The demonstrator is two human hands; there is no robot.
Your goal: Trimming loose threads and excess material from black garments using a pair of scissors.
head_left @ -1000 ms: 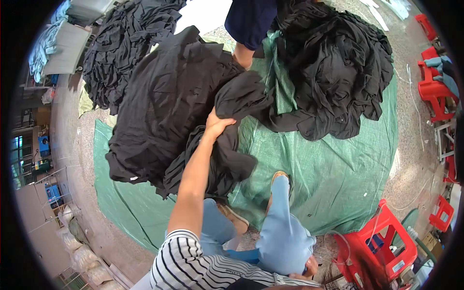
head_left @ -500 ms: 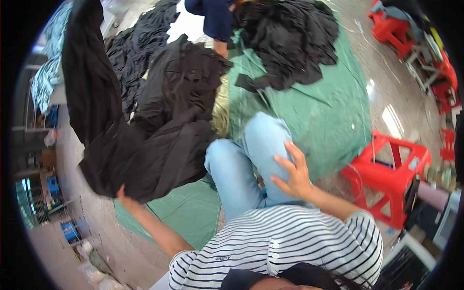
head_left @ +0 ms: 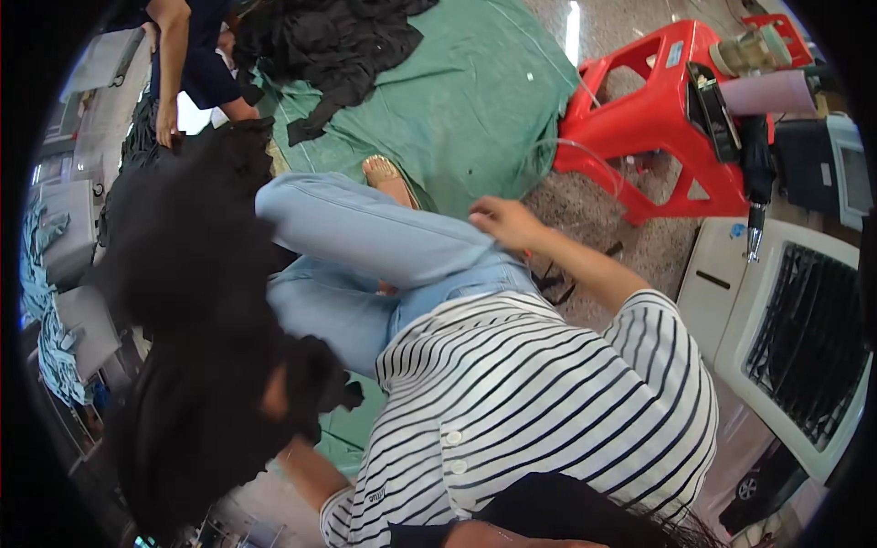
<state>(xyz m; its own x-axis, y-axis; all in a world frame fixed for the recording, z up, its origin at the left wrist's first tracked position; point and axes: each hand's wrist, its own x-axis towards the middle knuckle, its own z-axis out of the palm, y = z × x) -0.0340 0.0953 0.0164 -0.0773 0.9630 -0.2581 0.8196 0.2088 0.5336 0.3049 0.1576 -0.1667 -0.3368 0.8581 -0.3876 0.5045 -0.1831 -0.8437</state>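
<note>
A large bunch of black cloth (head_left: 196, 320) fills the left side, blurred by motion. My left hand (head_left: 276, 395) is closed in its folds, with the fingers mostly covered by the fabric. My right hand (head_left: 510, 224) is beside my thigh, over the blue jeans (head_left: 365, 219), its fingers loosely bent and apart with nothing in them. Behind the bunch, at the upper left, another person's hand (head_left: 167, 123) reaches down to more black cloth.
A black cloth pile (head_left: 320, 55) lies on a green sheet (head_left: 457, 100) ahead. At the right stand a red stool (head_left: 639, 119), a screwdriver-like power tool (head_left: 755, 173) hanging beside it, and a white air cooler (head_left: 731, 283). Light blue cloth (head_left: 55, 338) hangs at the far left.
My view has turned to the right. The black cloth has come up closer to me in my left hand. My right hand has moved back from the knee to the upper thigh.
</note>
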